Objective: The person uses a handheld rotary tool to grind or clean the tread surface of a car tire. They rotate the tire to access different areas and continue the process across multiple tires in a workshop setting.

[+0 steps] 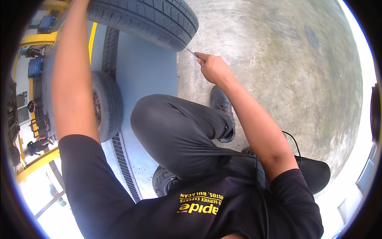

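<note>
Gripping a thin metal tool, the right hand is closed in a fist around its handle end; fingers curled tight, only the slim shaft shows past the knuckles. Tool tip points up-left from the fist and sits at the tread of the big tyre, right at its lower right shoulder. Can't tell if the tip is in a groove or just touching rubber; too small.

Left arm runs straight up past the tyre's left side. Left hand is cut off at the top edge of the frame, so grip state there: cannot tell.

Relative to the right fist:
- tyre just above and left, tread facing the camera, lying across the top of the frame
- bare concrete floor to the right and beyond
- black shoe just below the wrist, on the concrete
- bent knee in dark trousers below and left
- blue-grey painted ramp surface left, under the tyre
- second, smaller wheel further left and lower, next to the left forearm
- metal grating strip well below left
- yellow lift beams far left
- thin black cable hanging by the right upper arm
</note>
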`<control>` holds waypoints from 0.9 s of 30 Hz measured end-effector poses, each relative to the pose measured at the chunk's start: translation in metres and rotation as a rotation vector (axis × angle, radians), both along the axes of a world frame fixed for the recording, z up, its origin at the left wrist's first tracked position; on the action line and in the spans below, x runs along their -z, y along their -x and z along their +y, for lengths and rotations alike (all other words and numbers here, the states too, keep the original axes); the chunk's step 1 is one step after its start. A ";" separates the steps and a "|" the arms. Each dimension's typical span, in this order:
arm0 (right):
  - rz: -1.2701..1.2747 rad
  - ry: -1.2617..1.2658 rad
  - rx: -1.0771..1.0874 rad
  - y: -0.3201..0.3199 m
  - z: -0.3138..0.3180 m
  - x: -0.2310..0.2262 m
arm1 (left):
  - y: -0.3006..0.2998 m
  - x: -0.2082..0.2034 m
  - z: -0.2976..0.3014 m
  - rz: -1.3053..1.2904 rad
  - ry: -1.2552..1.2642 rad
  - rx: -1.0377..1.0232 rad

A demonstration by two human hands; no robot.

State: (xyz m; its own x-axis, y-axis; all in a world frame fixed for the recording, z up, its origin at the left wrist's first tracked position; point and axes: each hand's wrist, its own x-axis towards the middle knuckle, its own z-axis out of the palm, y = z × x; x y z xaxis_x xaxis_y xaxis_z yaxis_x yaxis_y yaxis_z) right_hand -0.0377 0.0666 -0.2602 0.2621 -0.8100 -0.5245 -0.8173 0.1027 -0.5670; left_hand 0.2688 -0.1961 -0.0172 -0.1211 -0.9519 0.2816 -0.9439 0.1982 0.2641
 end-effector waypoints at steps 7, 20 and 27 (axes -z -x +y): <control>-0.208 0.105 0.152 0.011 0.031 -0.006 | -0.007 0.013 -0.007 0.067 0.047 -0.005; -0.305 0.167 0.250 0.011 0.024 0.037 | -0.012 0.012 -0.001 0.032 0.086 0.104; -0.374 0.053 0.179 -0.007 0.009 -0.038 | -0.024 0.010 -0.017 0.053 0.017 0.040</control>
State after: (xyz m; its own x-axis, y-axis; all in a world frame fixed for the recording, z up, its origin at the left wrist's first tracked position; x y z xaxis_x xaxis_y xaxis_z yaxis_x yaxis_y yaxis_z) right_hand -0.0310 0.0752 -0.2219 0.2793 -0.8833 -0.3765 -0.5263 0.1872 -0.8295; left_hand 0.2926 -0.2128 -0.0273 -0.1435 -0.9416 0.3047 -0.9199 0.2405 0.3099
